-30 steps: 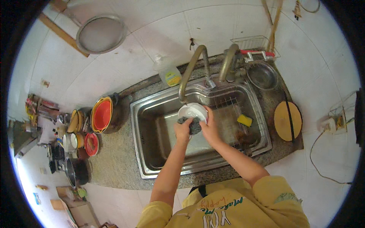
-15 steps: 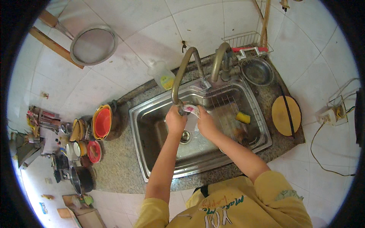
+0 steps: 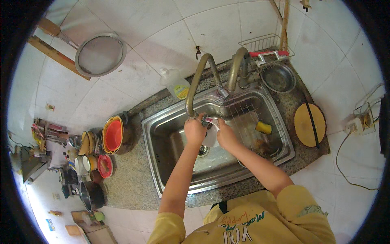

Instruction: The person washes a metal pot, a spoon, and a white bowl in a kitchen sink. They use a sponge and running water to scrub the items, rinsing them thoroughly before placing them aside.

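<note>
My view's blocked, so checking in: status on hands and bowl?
Left hand holding dark scrubber, right hand gripping white bowl. Bowl tilted over sink. Faucet spout close by left hand.

Bowl (image 3: 213, 121): between left hand (image 3: 195, 130) and right hand (image 3: 226, 136).
Sink (image 3: 170, 150): below both hands, set in counter (image 3: 126, 179).
Faucet (image 3: 197, 83): spout end just behind left hand.
Second faucet (image 3: 234, 73): farther back, behind right hand.
Drain (image 3: 203, 151): in sink floor, nearer the body than the hands.
Sponge (image 3: 263, 127): right of right hand, within sink; resting surface unclear.
Bottle (image 3: 176, 85): behind left hand, leftward, on counter by wall.
Pan (image 3: 278, 78): behind right hand, rightward, on counter.
Board (image 3: 301, 125): right of right hand, past sink.
Nested tubs (image 3: 112, 135): left of left hand, past sink.
Pot (image 3: 94, 196): left of left hand, nearer the body.
</note>
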Tool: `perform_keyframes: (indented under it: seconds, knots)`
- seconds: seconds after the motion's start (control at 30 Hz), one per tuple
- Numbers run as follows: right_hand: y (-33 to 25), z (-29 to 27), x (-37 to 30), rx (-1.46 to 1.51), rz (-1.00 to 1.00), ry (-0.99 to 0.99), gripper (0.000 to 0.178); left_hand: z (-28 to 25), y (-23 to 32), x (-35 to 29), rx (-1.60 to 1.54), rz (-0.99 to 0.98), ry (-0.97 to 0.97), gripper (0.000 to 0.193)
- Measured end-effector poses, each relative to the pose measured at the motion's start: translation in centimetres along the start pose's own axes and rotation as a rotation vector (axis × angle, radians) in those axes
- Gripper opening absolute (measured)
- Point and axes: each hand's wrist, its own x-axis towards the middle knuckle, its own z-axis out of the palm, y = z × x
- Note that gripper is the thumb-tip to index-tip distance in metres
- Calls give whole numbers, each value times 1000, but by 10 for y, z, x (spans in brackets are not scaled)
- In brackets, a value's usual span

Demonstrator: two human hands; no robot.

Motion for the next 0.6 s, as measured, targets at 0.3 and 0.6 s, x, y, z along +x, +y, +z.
perform_keyframes:
  seconds: [0.3,0.6]
  knots:
    - [-19,-1,3,-7,5,-31,43,-11,-16,-1,-44,-44,7,32]
    - [-13,20,-4,361,-27,176,44,61,13,-57,-2026,-1143,216,33]
